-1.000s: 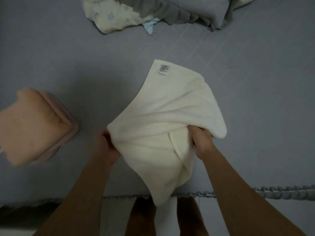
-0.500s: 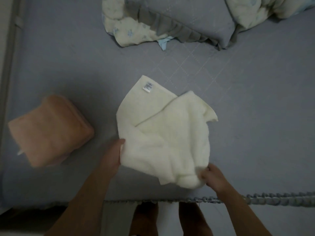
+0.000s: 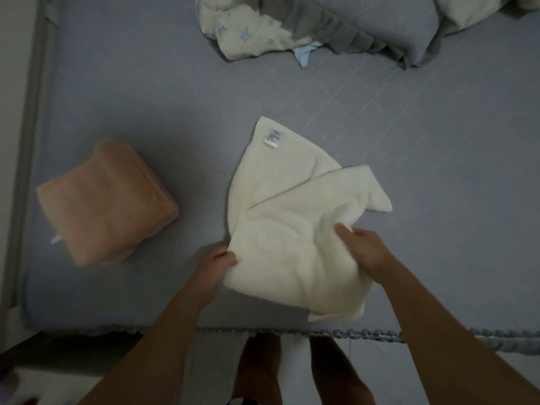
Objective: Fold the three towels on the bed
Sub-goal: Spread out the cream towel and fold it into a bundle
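Observation:
A cream towel [image 3: 292,217] lies partly folded on the grey-blue bed [image 3: 438,171], its white label at the far corner and one flap laid across it. My left hand [image 3: 217,266] pinches the towel's near left edge. My right hand [image 3: 365,247] grips a bunch of cloth at the towel's right side, thumb on top. A pink towel [image 3: 105,200] sits folded in a thick block to the left, apart from both hands. No third towel is visible.
A rumpled floral quilt [image 3: 248,33] and a grey pillow [image 3: 380,21] lie at the far side. The bed's braided front edge [image 3: 380,336] runs just below the towel. My legs stand on the floor below it. A wall or frame borders the left.
My right hand has moved up from the towel's near corner onto its right side. The left hand keeps its hold on the left edge. The view has shifted so things sit farther right.

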`<state>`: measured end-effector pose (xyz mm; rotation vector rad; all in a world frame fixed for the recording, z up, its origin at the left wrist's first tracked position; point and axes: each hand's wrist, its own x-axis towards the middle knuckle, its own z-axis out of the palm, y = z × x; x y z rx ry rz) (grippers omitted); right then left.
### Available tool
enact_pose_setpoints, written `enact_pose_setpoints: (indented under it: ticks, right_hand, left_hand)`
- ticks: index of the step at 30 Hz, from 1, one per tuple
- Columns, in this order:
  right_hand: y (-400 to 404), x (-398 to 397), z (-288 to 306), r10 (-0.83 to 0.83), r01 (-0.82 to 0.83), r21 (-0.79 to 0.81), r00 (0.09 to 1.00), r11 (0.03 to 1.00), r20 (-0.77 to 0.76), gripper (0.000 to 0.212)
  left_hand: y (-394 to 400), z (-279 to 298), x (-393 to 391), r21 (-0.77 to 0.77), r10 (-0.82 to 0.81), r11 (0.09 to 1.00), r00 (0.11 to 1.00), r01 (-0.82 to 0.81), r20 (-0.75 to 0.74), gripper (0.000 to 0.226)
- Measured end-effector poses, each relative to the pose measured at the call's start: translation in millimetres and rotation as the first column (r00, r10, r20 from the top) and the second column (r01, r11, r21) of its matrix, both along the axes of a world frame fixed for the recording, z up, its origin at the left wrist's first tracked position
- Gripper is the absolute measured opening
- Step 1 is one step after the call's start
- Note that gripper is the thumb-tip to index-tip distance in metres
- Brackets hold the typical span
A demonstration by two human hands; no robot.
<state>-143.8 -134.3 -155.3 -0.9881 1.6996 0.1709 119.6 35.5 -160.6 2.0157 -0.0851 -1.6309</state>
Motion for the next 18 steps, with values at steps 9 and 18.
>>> enact_pose_setpoints:
  ticks: [9, 18]
  right_hand:
    - [-35.1, 7.0, 69.3, -0.211, 0.248, -0.114, 0.941, 0.962, 0.264, 0.014]
    - [-135.7, 18.1, 250.7, -0.160, 0.539, -0.406, 0.724, 0.737, 0.670, 0.009]
  left_hand:
    - [-54.5, 56.1, 5.0, -0.035, 0.307, 0.947, 0.933, -0.319, -0.188, 0.015]
    - [-155.9, 236.3, 39.5, -0.702, 0.506, 0.504, 0.831, -0.503, -0.233, 0.014]
